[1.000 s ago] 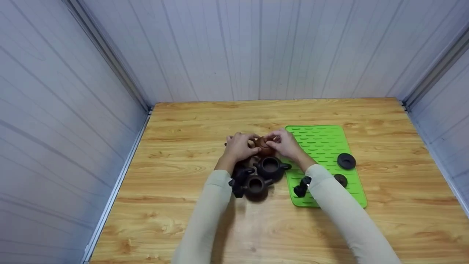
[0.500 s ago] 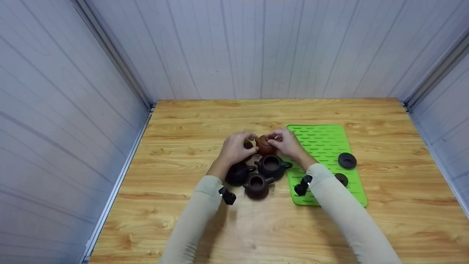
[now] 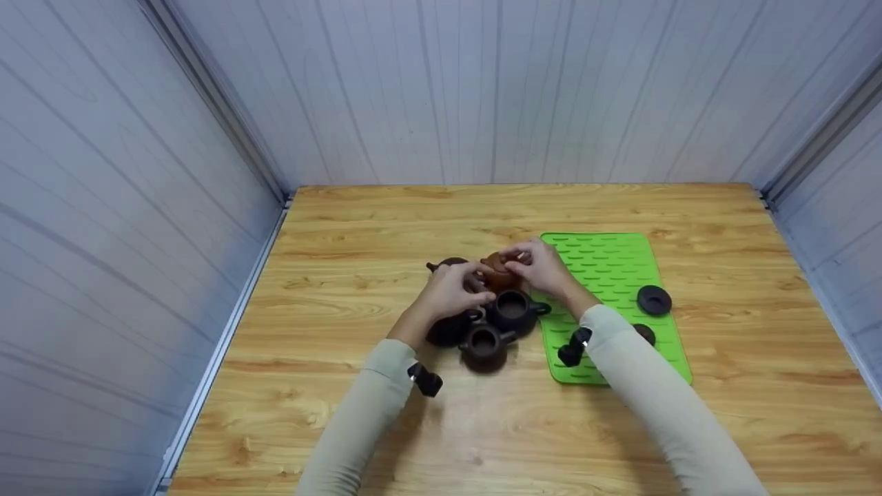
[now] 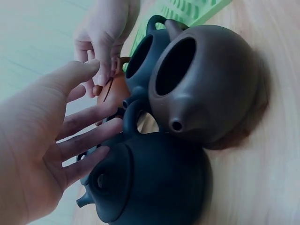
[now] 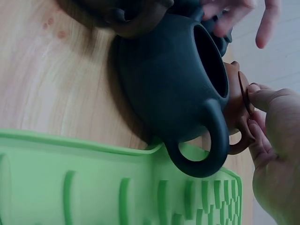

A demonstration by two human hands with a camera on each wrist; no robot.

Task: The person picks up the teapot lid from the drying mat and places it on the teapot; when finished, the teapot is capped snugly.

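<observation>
My right hand (image 3: 544, 270) pinches the lid (image 5: 244, 93) of a small reddish-brown teapot (image 3: 501, 279) at the back of a cluster of teapots. The lid lies at the pot's mouth, its round knob (image 4: 97, 90) showing in the left wrist view. My left hand (image 4: 42, 126) has its fingers spread over the cluster, close to a black lidded teapot (image 4: 154, 176). Two lidless pots stand in front of the reddish one: a black teapot (image 5: 164, 77) and a dark brown teapot (image 4: 215, 84). Another dark teapot (image 3: 451, 262) is partly hidden behind my left hand.
A green ridged mat (image 3: 599, 265) lies right of the teapots, its edge against the black lidless pot. On it are a black lid (image 3: 654, 300) and a brown lid (image 3: 644, 334), partly behind my right sleeve. White panel walls (image 3: 455, 96) border the wooden table (image 3: 310, 358).
My left hand has drawn away from the reddish-brown teapot and come nearer the front, uncovering the dark teapot at the back left. My right hand stays at the reddish-brown teapot's lid.
</observation>
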